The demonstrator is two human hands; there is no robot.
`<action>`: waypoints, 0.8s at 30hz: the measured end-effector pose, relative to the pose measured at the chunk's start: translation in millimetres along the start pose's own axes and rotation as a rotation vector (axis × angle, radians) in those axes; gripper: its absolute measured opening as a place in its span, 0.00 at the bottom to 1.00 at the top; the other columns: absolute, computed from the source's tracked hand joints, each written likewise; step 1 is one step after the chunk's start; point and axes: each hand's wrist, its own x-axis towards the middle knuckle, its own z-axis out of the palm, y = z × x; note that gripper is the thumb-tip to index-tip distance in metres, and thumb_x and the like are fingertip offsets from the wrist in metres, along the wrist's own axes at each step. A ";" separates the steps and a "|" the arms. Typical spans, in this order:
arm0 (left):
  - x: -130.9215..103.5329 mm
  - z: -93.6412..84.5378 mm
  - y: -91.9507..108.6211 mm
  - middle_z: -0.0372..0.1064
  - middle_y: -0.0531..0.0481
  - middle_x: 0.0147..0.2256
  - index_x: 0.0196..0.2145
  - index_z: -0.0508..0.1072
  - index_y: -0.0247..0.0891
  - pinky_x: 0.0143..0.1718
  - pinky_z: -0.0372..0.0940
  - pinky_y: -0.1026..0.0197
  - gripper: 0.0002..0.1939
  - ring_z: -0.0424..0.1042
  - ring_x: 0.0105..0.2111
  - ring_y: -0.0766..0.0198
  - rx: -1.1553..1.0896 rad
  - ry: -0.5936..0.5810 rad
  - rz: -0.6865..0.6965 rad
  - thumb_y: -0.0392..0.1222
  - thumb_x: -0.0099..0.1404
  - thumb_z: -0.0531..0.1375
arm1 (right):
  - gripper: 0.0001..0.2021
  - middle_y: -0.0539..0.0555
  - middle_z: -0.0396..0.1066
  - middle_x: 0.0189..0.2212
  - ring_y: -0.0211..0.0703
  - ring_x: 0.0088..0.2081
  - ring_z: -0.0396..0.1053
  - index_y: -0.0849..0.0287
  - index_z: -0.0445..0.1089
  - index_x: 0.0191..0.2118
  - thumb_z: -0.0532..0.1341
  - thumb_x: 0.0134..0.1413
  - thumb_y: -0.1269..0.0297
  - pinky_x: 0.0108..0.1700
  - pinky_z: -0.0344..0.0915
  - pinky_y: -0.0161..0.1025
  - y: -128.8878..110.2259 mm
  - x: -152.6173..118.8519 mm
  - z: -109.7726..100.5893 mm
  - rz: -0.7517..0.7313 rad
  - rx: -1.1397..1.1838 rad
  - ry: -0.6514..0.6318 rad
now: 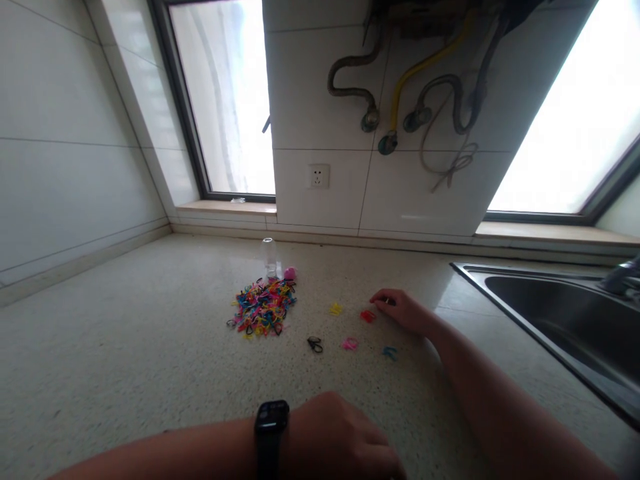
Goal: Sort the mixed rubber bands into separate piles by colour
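Note:
My right hand (403, 309) rests on the counter just right of a small bunch of red rubber bands (368, 316). Its fingers are loosely bent and look apart, with nothing visible in them. My left hand (343, 437), below a black watch, lies across the bottom of the view; its fingers run out of sight. Between the hands are small bunches of yellow bands (335, 309), pink bands (349, 343), blue bands (389, 353) and black bands (315, 344). Further left sits a mixed heap of colourful rubber bands (265, 307).
A clear bottle (269, 258) stands behind the heap, with a round pink object (290, 273) beside it. A steel sink (475, 277) is set into the speckled counter (125, 373) at the right. Pipes (395, 100) and a socket (319, 176) are on the tiled wall.

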 end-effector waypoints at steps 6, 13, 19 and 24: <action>-0.7 -3.2 2.3 0.73 0.57 0.32 0.44 0.72 0.43 0.25 0.56 0.63 0.09 0.70 0.29 0.69 0.015 0.011 -0.019 0.47 0.72 0.55 | 0.14 0.55 0.75 0.32 0.43 0.33 0.69 0.60 0.77 0.42 0.58 0.58 0.58 0.38 0.62 0.39 0.3 -0.1 -0.4 -0.003 -0.003 -0.004; -1.1 -2.5 2.8 0.71 0.57 0.29 0.41 0.71 0.43 0.23 0.54 0.62 0.08 0.68 0.27 0.69 0.048 0.014 -0.015 0.47 0.71 0.55 | 0.17 0.56 0.75 0.31 0.40 0.28 0.66 0.62 0.76 0.42 0.58 0.55 0.57 0.31 0.62 0.37 -8.7 0.3 0.7 0.082 0.151 0.054; -1.3 -5.5 5.8 0.72 0.56 0.30 0.41 0.70 0.43 0.23 0.53 0.62 0.07 0.69 0.28 0.68 0.061 -0.005 -0.027 0.47 0.70 0.56 | 0.17 0.56 0.73 0.30 0.38 0.27 0.64 0.61 0.75 0.41 0.58 0.53 0.55 0.25 0.59 0.34 -54.3 -0.6 1.7 0.072 0.358 0.160; 0.4 -11.7 9.4 0.72 0.56 0.30 0.42 0.69 0.43 0.22 0.52 0.61 0.08 0.71 0.29 0.66 0.104 -0.046 -0.039 0.47 0.68 0.56 | 0.14 0.55 0.76 0.31 0.36 0.27 0.66 0.61 0.75 0.39 0.59 0.57 0.56 0.27 0.60 0.34 -120.7 -2.8 16.5 -0.062 0.420 -0.036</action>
